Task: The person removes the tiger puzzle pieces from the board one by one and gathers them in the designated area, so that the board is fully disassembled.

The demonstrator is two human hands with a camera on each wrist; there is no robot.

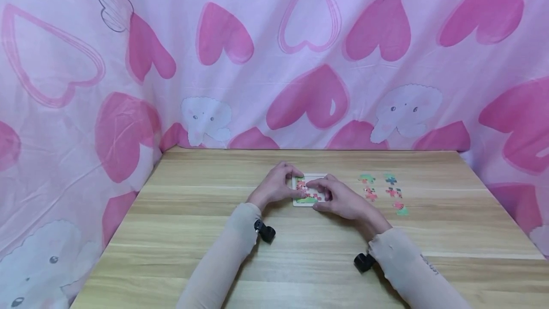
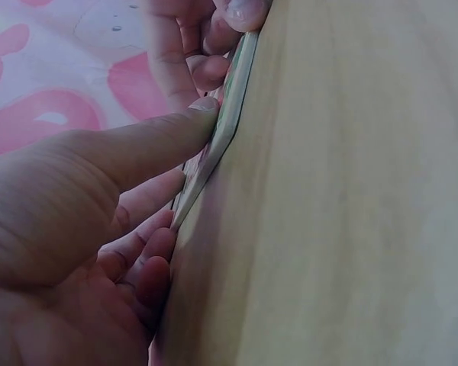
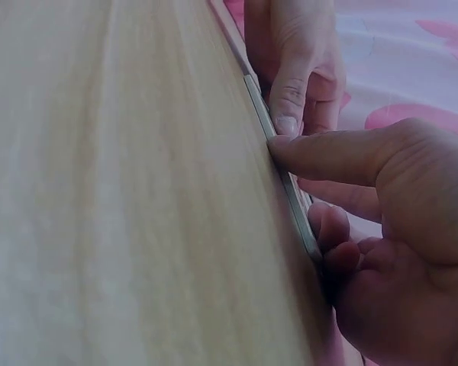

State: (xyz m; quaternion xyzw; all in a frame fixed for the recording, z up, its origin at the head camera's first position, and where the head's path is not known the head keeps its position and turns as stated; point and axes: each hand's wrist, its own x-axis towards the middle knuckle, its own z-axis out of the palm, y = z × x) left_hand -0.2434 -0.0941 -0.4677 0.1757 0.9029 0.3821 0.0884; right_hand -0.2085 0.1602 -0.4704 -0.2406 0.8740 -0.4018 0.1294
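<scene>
A small jigsaw puzzle board (image 1: 315,176) with a pale frame lies flat on the wooden table. Red, white and green pieces (image 1: 307,200) fill its left and front parts, while bare white backing shows toward the rear. My left hand (image 1: 274,187) grips the board's left side, its thumb (image 2: 191,126) lying over the pieces and its fingers at the outer edge. From the right, my right hand (image 1: 343,199) holds the board, thumb (image 3: 320,156) on the front edge and index finger reaching over the puzzle. That hand covers the board's right side.
To the right of the board lie several loose puzzle pieces, among them a green one (image 1: 367,179), a blue one (image 1: 390,179) and a red-and-green one (image 1: 401,209). A pink heart-patterned curtain (image 1: 257,85) hangs behind and left of the table (image 1: 300,261).
</scene>
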